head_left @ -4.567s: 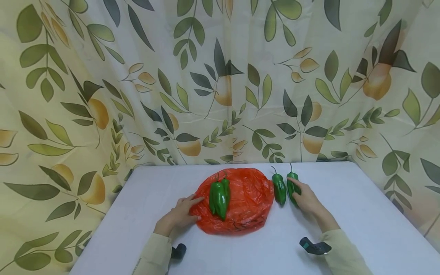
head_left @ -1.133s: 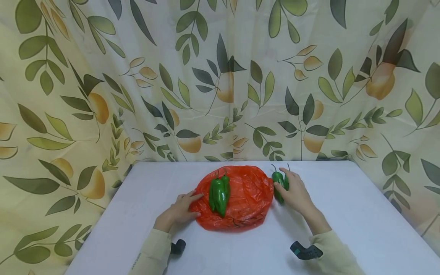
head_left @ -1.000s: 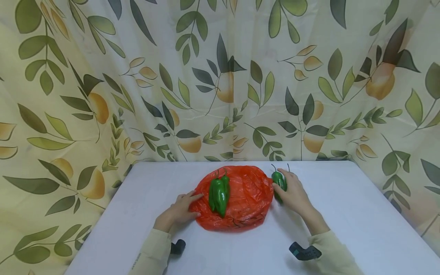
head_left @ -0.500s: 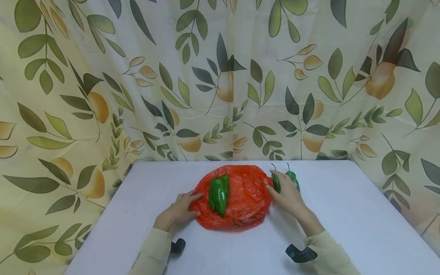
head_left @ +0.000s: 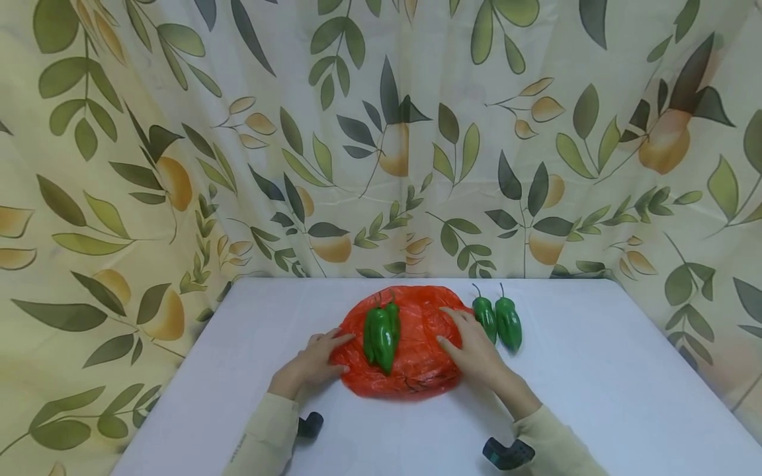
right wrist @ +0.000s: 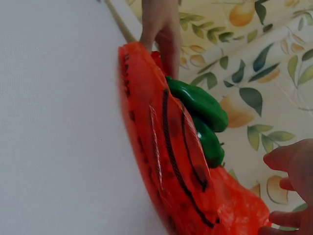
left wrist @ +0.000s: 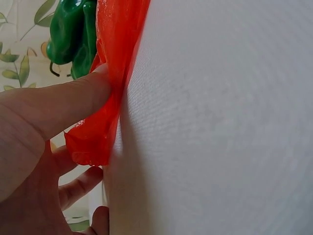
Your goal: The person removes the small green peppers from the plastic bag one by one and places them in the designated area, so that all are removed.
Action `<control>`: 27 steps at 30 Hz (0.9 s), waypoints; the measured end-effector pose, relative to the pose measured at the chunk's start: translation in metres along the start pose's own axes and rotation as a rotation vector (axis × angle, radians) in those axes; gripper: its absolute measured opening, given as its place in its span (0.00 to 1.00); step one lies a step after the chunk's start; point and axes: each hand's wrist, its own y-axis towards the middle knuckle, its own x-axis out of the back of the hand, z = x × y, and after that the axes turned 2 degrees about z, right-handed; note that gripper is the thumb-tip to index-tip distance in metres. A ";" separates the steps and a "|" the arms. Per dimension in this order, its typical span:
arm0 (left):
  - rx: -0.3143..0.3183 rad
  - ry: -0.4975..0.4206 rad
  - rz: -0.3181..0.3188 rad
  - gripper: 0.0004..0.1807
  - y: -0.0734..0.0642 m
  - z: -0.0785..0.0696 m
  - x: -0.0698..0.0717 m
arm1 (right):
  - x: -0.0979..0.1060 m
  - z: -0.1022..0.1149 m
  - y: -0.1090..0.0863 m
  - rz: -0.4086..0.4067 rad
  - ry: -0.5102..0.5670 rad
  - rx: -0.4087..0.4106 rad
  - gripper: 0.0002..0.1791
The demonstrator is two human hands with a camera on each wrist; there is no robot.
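A crumpled red plastic bag [head_left: 417, 360] lies spread on the table, with dark print along its front edge [right wrist: 168, 147]. Two glossy green peppers [head_left: 381, 337] rest side by side on its left part, stems pointing away. My left hand [head_left: 312, 362] touches the bag's left edge, thumb and index finger spread; close up, the thumb [left wrist: 73, 100] presses on the red plastic. Over the bag's right side reaches my right hand [head_left: 479, 354], fingers apart and holding nothing. Just beyond it lie two more green peppers, a nearer one [head_left: 485, 318] beside the bag and an outer one [head_left: 508, 324].
A white-covered table [head_left: 595, 370] extends on both sides of the bag. Behind it hangs a leaf-and-fruit patterned curtain [head_left: 440, 198]. Dark wrist-worn devices sit by the left cuff [head_left: 311, 425] and the right cuff [head_left: 508, 455].
My right hand has moved left from the outer pepper, past the nearer one, to above the bag's right side. Both right-hand peppers are uncovered again. The left hand and bag have stayed put.
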 end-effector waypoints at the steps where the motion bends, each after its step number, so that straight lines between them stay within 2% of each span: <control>1: 0.003 0.000 0.001 0.38 -0.001 -0.001 0.000 | -0.002 0.002 0.000 0.002 0.003 0.000 0.34; 7: 0.010 0.003 -0.003 0.38 -0.004 -0.004 0.000 | -0.007 0.016 0.001 0.018 0.036 0.014 0.34; 16: 0.011 0.011 -0.011 0.38 -0.003 -0.006 0.002 | -0.026 0.036 0.004 0.078 0.118 0.113 0.34; 27: 0.005 0.021 -0.013 0.39 -0.001 -0.006 0.000 | -0.046 0.053 0.009 0.162 0.150 0.144 0.33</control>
